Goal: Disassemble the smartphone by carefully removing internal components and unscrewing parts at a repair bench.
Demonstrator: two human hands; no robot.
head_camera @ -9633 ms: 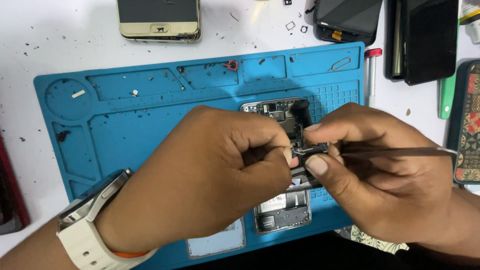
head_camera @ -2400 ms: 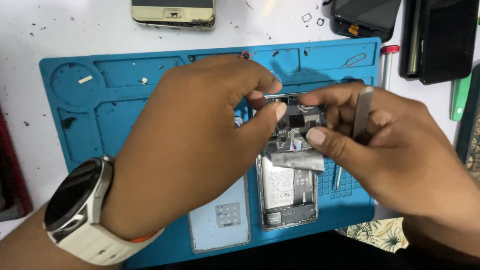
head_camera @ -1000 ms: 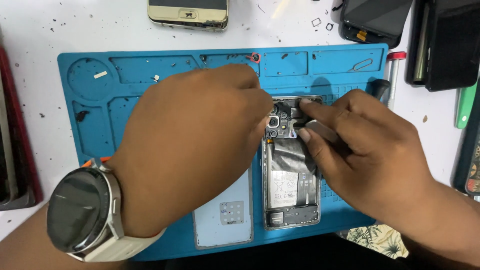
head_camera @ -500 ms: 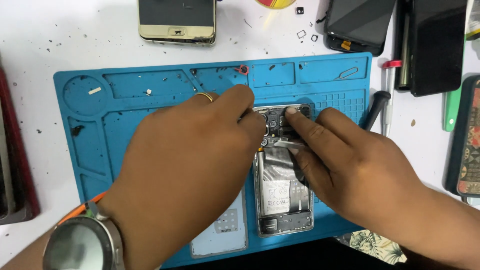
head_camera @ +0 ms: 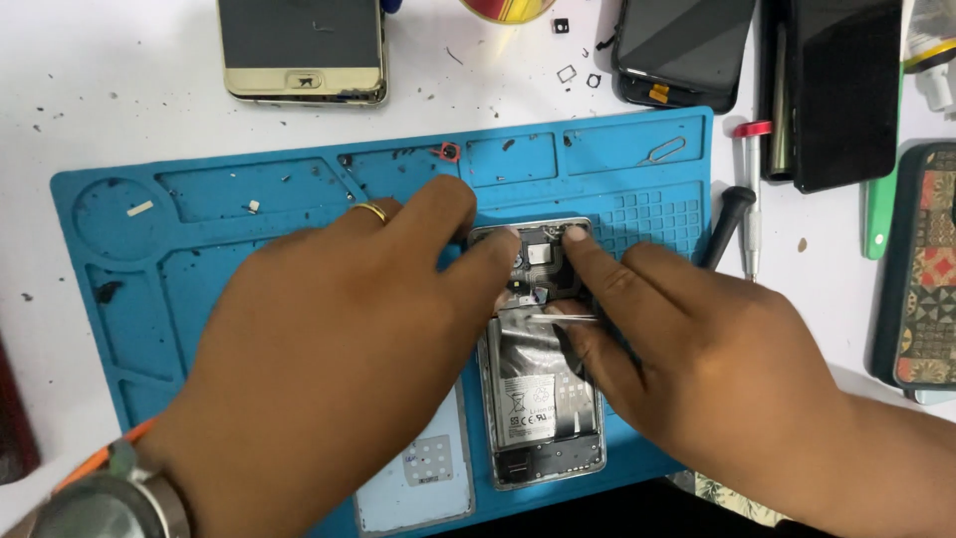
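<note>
An opened phone (head_camera: 538,399) with its back removed lies upright on a blue work mat (head_camera: 617,159), battery and board exposed. My left hand (head_camera: 339,369), with a gold ring and a wristwatch (head_camera: 110,498), rests over the phone's left side and grips its upper part at the camera area with fingertips. My right hand (head_camera: 717,369) comes in from the right. Its index finger touches the phone's top edge, and its thumb and fingers pinch a thin metal tool (head_camera: 563,317) whose tip lies across the board. Both hands hide much of the phone's upper half.
The phone's pale back cover (head_camera: 418,478) lies on the mat beside the phone. A black tool handle (head_camera: 730,214) and a red-capped screwdriver (head_camera: 752,189) lie right of the mat. A gold phone (head_camera: 302,50), dark phones (head_camera: 682,45), a green pry tool (head_camera: 876,214) and a patterned case (head_camera: 931,269) surround it.
Both hands have settled lower onto the phone's top. The right hand turned the metal tool from upright to flat under its fingers, tip on the board. The view shifted slightly.
</note>
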